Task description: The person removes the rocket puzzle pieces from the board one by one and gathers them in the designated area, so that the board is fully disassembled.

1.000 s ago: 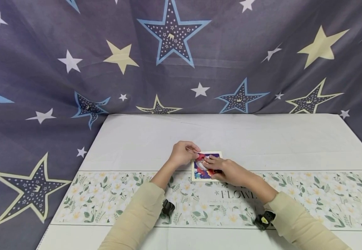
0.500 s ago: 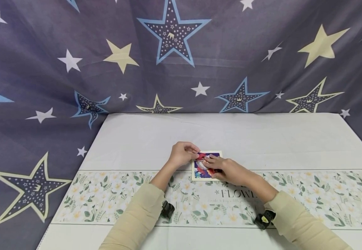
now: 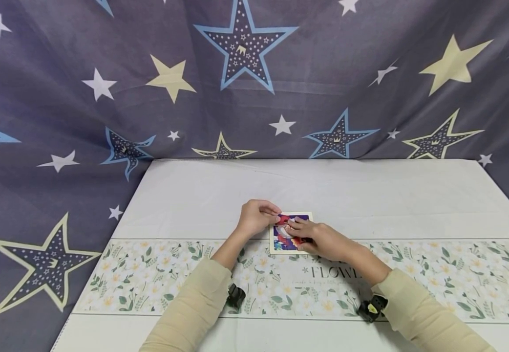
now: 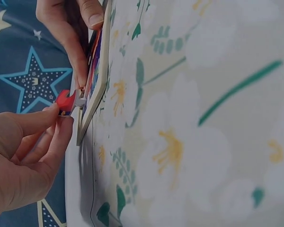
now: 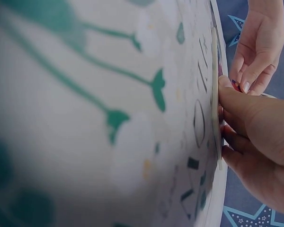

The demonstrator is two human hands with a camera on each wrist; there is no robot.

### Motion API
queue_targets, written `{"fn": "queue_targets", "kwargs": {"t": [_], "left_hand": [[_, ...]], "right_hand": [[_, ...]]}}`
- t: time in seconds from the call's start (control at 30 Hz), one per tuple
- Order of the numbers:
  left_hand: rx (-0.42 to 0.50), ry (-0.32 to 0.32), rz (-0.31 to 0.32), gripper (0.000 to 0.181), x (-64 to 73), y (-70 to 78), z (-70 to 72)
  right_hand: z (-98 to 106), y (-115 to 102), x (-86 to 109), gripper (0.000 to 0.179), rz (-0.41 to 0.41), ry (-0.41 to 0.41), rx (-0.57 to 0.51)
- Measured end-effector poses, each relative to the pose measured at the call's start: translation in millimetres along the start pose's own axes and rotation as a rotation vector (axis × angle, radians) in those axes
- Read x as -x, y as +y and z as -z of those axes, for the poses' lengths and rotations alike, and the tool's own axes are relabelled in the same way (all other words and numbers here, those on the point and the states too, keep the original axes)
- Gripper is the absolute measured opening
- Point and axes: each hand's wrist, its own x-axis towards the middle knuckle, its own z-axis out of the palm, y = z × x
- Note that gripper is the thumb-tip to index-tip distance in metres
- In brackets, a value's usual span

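Note:
Between thumb and fingertips, my left hand (image 3: pixel 256 216) pinches a small red jigsaw piece (image 4: pixel 66 101) with a pale rounded tab. The piece is held tilted up at the upper-left part of a colourful jigsaw puzzle (image 3: pixel 282 244) in a cream-bordered tray (image 4: pixel 100 92). My right hand (image 3: pixel 322 239) rests on the right side of the puzzle, its fingers extended across the picture and its thumb near the lower right border. In the right wrist view its fingertips touch the tray face, while the left hand's piece shows only as a sliver. The right hand covers part of the picture.
The tray lies on a white tablecloth (image 3: pixel 369 195), partly over its floral printed band (image 3: pixel 171 278). A dark star-patterned curtain (image 3: pixel 303 58) hangs behind and to the sides of the table. Black wrist devices (image 3: pixel 372 309) sit below both sleeves.

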Motion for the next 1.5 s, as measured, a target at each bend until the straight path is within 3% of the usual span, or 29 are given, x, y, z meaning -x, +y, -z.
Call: {"fn": "queue_targets", "kwargs": {"t": [0.5, 0.93, 1.5], "left_hand": [[0.007, 0.056, -0.055, 0.01, 0.8, -6.1, -1.5], [0.039, 0.105, 0.014, 0.011, 2.1, -10.5, 13.7], [0.06, 0.156, 0.144, 0.018, 4.3, -25.7, 53.3]], "right_hand": [[-0.4, 1.0, 0.1, 0.049, 0.0, -0.004, -0.008], [-1.5, 1.9, 0.3, 0.047, -0.001, -0.001, -0.008], [-1.3, 0.8, 1.2, 0.048, -0.006, -0.009, -0.012]]}}
